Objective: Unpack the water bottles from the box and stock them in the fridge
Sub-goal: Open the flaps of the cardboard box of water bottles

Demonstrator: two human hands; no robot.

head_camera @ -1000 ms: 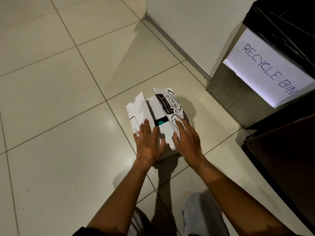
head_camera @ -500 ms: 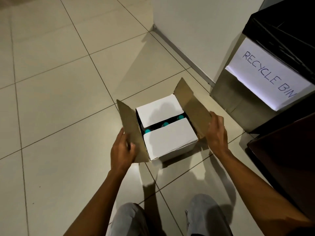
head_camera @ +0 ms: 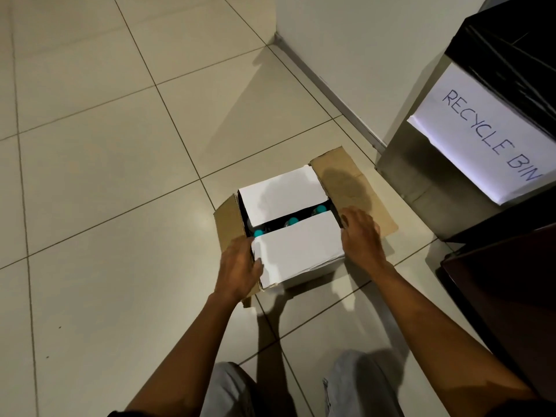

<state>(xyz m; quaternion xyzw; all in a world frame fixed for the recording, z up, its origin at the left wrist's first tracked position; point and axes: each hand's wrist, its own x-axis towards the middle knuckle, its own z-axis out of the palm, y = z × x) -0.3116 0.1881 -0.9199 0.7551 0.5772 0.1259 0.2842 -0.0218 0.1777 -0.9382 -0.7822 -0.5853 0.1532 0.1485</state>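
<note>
A cardboard box (head_camera: 304,279) sits on the tiled floor in front of my knees. Its brown outer flaps (head_camera: 355,179) lie folded out to both sides. Two white inner flaps still cover the top, the far one (head_camera: 282,197) and the near one (head_camera: 298,251). Through the dark gap between them show three teal bottle caps (head_camera: 292,221). My left hand (head_camera: 240,266) grips the left edge of the near flap, thumb on top. My right hand (head_camera: 361,236) curls its fingers over that flap's right edge.
A steel bin with a black liner (head_camera: 421,176) and a paper sign reading RECYCLE BIN (head_camera: 487,136) stands just right of the box. Dark furniture (head_camera: 511,296) fills the lower right. A white wall (head_camera: 361,40) runs behind.
The printed outer flaps were pulled apart and now lie flat. Both hands left them and moved inward to the edges of the near white flap.
</note>
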